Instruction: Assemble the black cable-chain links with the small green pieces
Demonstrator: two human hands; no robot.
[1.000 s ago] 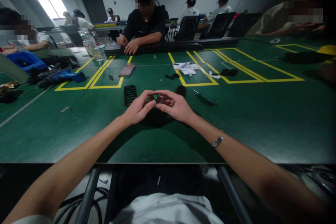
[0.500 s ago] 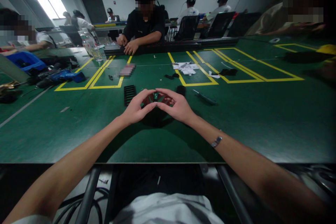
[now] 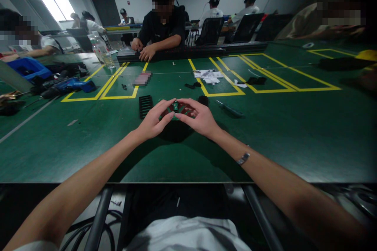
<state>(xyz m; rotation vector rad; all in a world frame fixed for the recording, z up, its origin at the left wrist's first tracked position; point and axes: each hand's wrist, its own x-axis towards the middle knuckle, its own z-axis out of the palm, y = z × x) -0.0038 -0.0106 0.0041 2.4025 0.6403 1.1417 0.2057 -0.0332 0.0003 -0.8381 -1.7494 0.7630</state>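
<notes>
My left hand [image 3: 153, 119] and my right hand [image 3: 198, 118] meet over the green table [image 3: 294, 137], fingertips pinched together around a small dark part [image 3: 175, 106] with a green face. Both hands grip it from either side, just above the table top. A black ribbed block [image 3: 145, 106] lies left of my left hand. Behind my right hand sits a small black piece [image 3: 203, 100], and a dark screwdriver [image 3: 230, 109] lies to its right.
A person in black [image 3: 161, 27] works across the table. Blue power tools [image 3: 66, 85] and a blue bin [image 3: 28, 67] lie at the left. White papers [image 3: 209, 75] and small black parts [image 3: 257, 80] rest inside yellow floor-tape boxes. A water bottle [image 3: 101, 51] stands far left.
My hands have shifted very slightly and the small part has turned a little between my fingertips. Otherwise nothing has moved.
</notes>
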